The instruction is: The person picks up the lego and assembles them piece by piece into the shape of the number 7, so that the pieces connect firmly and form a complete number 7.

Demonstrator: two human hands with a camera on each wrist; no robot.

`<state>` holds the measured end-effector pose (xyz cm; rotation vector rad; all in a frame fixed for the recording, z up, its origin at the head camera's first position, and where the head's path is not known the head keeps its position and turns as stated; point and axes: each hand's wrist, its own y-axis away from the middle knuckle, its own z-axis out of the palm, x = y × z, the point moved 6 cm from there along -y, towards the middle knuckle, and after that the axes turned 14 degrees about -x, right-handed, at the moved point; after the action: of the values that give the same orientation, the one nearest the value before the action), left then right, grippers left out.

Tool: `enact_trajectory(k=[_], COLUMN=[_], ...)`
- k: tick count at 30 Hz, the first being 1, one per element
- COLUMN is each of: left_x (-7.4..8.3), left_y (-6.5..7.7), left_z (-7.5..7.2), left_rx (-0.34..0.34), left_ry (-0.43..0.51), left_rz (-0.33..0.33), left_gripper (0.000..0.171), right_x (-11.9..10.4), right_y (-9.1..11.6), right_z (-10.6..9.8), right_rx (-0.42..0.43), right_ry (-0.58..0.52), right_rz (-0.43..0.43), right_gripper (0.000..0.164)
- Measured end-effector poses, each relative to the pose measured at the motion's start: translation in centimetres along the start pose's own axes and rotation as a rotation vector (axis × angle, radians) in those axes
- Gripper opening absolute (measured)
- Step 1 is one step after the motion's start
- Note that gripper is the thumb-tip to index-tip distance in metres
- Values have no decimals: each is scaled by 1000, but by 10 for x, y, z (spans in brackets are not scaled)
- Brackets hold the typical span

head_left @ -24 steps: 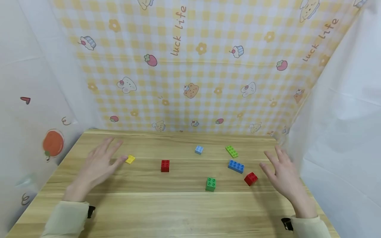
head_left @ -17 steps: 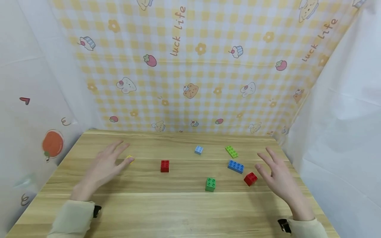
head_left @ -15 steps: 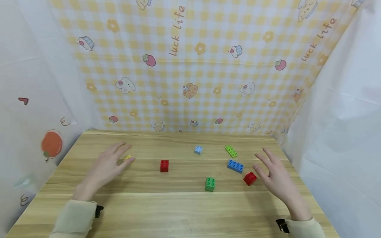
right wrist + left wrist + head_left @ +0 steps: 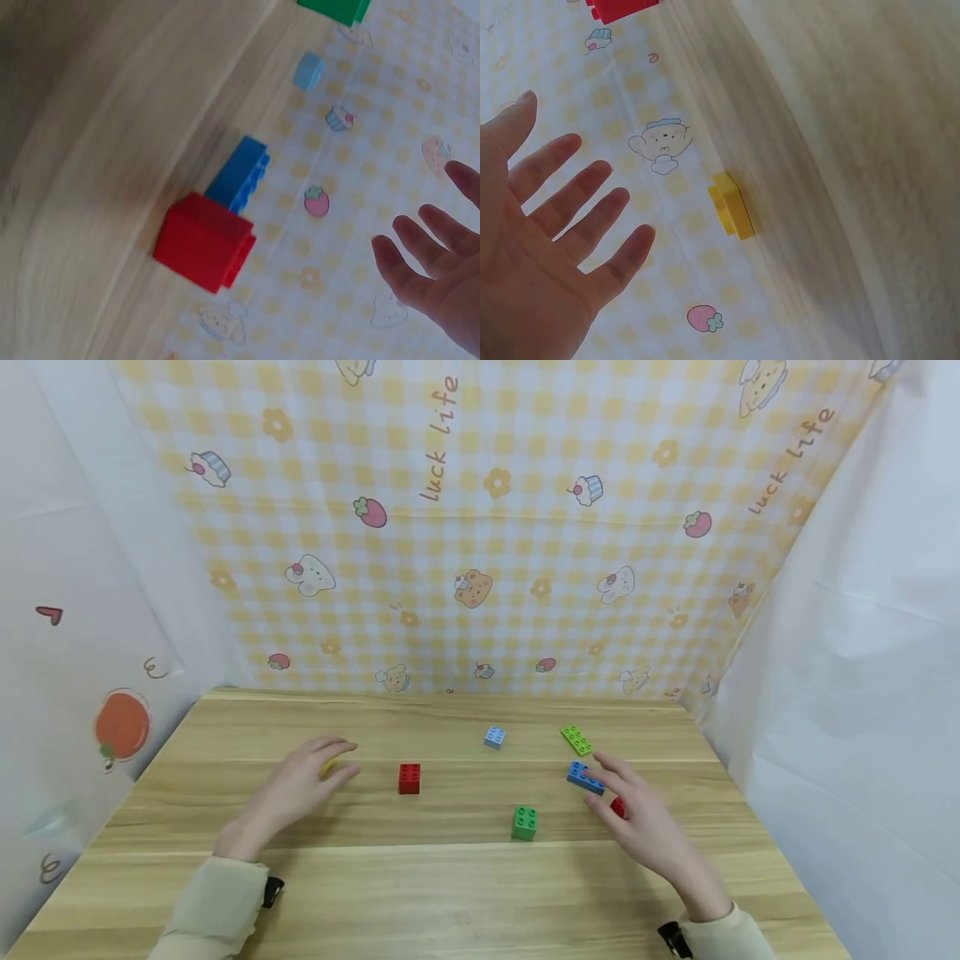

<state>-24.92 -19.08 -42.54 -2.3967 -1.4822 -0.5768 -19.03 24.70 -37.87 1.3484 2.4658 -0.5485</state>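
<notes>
My left hand (image 4: 296,787) hovers over the yellow brick (image 4: 327,767), which it partly hides in the head view. In the left wrist view that yellow brick (image 4: 731,206) lies apart from the spread fingers. My right hand (image 4: 645,818) is above the blue brick (image 4: 583,777) and a red brick (image 4: 618,807), covering part of both. The right wrist view has the red brick (image 4: 202,241) near the camera, the blue brick (image 4: 238,174) just behind it, and the loosely extended fingers off to the right. Neither hand holds anything.
On the wooden table (image 4: 450,893) lie another red brick (image 4: 409,779), a green brick (image 4: 524,823), a light blue brick (image 4: 494,737) and a lime green brick (image 4: 577,740). A checked cloth (image 4: 420,552) hangs behind, with white sheets at both sides.
Both hands have moved inward: the left one rightward over the yellow brick, the right one leftward over the blue and red bricks. The bricks stay where they were; the view shifts slightly.
</notes>
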Motion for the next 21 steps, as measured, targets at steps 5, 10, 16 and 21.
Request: enact_trajectory(k=[5, 10, 16, 21], left_x=[2, 9, 16, 20], left_y=[-5, -12, -18, -21], left_z=[6, 12, 17, 22], left_rx=[-42, -61, -79, -109], left_ry=[44, 82, 127, 150], left_rz=[-6, 4, 14, 17], left_gripper=[49, 49, 45, 45], right_x=[-7, -11, -13, -8], right_y=[-6, -9, -14, -19], right_z=[16, 29, 43, 55], right_rx=[-36, -74, -161, -227], right_ry=[-66, -124, -206, -350], right_rz=[-65, -29, 12, 51], right_gripper=[32, 28, 28, 25])
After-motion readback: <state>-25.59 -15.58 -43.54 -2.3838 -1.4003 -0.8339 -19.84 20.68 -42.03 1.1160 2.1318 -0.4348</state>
